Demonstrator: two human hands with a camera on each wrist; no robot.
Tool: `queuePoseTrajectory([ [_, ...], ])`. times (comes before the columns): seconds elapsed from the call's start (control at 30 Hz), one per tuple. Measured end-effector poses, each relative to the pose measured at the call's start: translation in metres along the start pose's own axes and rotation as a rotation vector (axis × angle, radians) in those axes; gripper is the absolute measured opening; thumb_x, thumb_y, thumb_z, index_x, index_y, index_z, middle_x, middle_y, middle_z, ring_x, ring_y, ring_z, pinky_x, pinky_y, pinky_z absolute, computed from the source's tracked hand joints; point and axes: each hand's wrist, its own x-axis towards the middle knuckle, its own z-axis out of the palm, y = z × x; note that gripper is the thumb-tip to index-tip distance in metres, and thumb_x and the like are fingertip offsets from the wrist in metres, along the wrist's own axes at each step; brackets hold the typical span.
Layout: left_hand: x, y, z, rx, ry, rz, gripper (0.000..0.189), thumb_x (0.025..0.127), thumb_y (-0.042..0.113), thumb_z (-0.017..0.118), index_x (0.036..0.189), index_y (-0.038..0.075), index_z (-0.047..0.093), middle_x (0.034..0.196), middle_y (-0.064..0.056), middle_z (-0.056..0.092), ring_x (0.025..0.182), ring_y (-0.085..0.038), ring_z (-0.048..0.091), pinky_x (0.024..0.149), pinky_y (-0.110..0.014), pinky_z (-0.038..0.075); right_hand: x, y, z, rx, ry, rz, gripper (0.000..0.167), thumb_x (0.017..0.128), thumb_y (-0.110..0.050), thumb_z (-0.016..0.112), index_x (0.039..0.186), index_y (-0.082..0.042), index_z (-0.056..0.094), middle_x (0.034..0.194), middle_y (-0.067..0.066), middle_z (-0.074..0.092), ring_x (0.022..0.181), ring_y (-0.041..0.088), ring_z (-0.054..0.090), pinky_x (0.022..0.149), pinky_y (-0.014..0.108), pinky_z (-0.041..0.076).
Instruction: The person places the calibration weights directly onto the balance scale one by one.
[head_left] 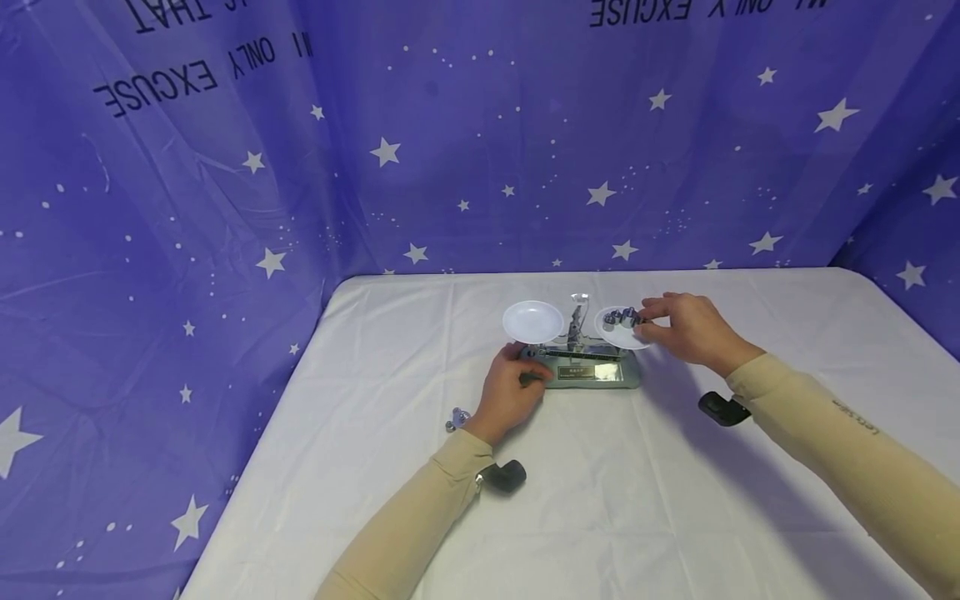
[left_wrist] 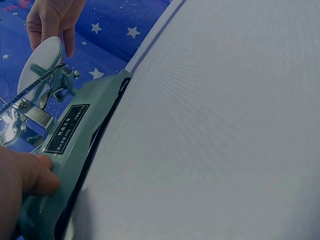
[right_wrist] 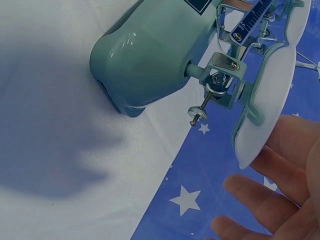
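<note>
A green balance scale stands on the table, with a white left pan that holds nothing. Several small metal weights stand on its white right pan. My left hand grips the left end of the base, the thumb lying on its front. Over the right pan, my right hand pinches a metal weight between thumb and index finger at the pan's right side. In the right wrist view the pan hides those fingertips; the other fingers are spread.
More small metal weights lie on the white tablecloth, left of my left wrist. Blue star-patterned curtains hang behind and beside the table. A black wrist device sits at my left sleeve, another at the right.
</note>
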Motion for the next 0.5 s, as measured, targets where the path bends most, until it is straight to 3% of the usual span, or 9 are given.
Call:
queuePoseTrajectory([
  [0.5,0.000,0.002,0.000,-0.002,0.004,-0.005,0.017,0.075,-0.002,0.064,0.081,0.001,0.079,0.136,-0.022,0.064,0.128,-0.037,0.059,0.113,-0.047,0.045,-0.003,0.001,-0.011,0.015,0.003,0.016,0.030,0.095,-0.018,0.066,0.115,0.004,0.074,0.133,0.028,0.064,0.132,0.052,0.052,0.107,0.068,0.039],
])
